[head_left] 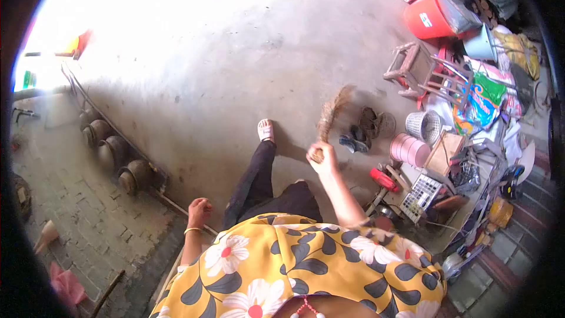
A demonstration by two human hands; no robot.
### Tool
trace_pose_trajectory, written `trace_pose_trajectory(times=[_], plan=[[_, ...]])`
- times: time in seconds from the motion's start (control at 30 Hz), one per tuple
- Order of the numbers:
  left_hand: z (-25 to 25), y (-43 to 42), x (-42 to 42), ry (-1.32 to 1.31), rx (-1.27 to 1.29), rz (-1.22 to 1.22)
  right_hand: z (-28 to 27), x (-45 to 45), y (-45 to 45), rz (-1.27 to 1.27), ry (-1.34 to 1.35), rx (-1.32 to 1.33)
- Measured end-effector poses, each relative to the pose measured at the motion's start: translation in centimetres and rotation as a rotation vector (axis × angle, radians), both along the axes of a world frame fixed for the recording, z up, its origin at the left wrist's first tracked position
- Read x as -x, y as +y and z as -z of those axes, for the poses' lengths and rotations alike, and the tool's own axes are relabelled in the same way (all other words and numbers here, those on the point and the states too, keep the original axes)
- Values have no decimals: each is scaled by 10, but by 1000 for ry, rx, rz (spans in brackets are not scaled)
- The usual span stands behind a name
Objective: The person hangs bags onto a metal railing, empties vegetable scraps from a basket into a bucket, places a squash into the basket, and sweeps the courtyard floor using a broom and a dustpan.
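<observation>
In my right hand (322, 158) is a short hand broom (329, 116), gripped by its handle end. Its frayed straw bristles point forward, away from me, above the concrete floor. Dark shoes (366, 129) sit on the floor just right of the broom. My left hand (200, 212), with a bracelet at the wrist, hangs beside my left leg. Its fingers are curled in, and I see nothing in them.
On the right are a wooden stool (418, 70), a red bucket (428, 15), a pink bucket (410, 149), a white basket (424, 125) and a keyboard (421, 197) among clutter. Several dark pots (136, 176) line the left floor edge beside brick paving (88, 200).
</observation>
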State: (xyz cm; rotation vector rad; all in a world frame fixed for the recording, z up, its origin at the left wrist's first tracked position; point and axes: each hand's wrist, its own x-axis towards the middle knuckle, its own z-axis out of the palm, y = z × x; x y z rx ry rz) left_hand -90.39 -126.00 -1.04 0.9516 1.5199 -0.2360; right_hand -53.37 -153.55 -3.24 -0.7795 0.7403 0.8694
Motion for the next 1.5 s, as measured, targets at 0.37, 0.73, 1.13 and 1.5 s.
trace_pose_trajectory(times=[0.37,0.73,1.13,1.5], plan=[[-20,53,-11,25,-89,-154,11,-136,274,-176,-19,-360],[22,78,-120,-127,19,-162,-30,-200,8,-86,-258,240],[-8,0,-333,-11,-43,-71,23,-374,68,-59,-47,-10],[-33,0,-506,-29,-17,-15,-15,-586,-45,-188,-273,35]])
